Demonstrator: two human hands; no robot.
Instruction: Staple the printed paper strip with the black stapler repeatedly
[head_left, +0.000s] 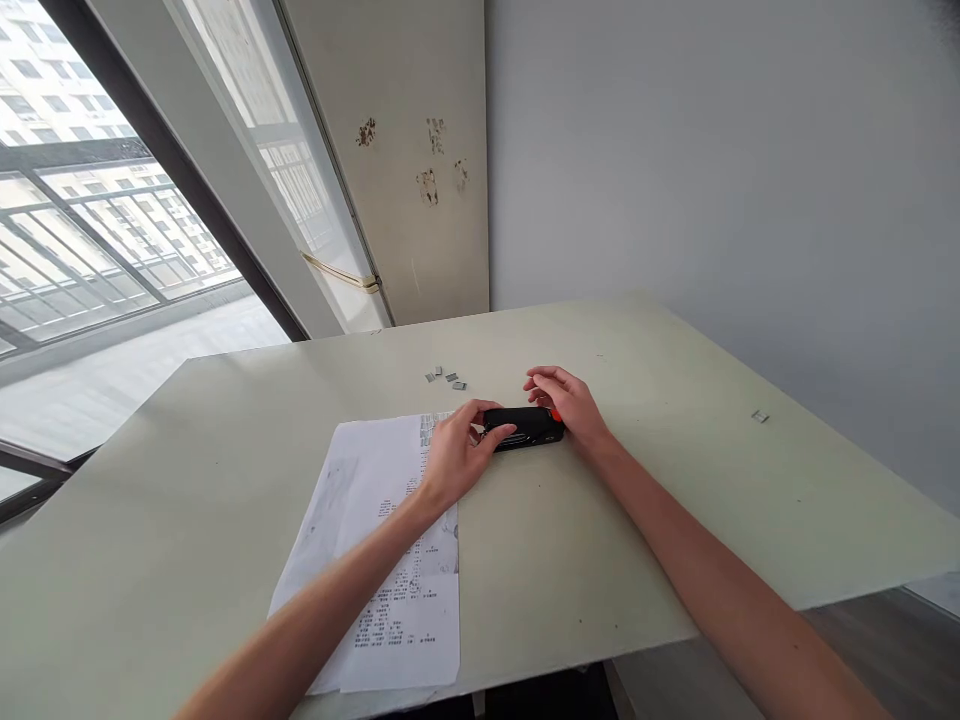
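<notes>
A black stapler (525, 427) with an orange end lies on its side on the pale green table (675, 500), just right of a printed sheet of paper (390, 560). My left hand (456, 452) grips the stapler's left end, thumb and fingers curled on it, with the wrist over the paper's top right corner. My right hand (571, 400) rests at the stapler's right end by the orange part, fingers curved and loosely spread above it. Several small strips of staples (445, 377) lie on the table just behind the stapler.
One more small staple strip (760, 416) lies far right on the table. A window with dark frames (172, 170) fills the left. A cream panel (405, 160) and a grey wall (712, 150) stand behind the table. The table's near edge runs along the bottom.
</notes>
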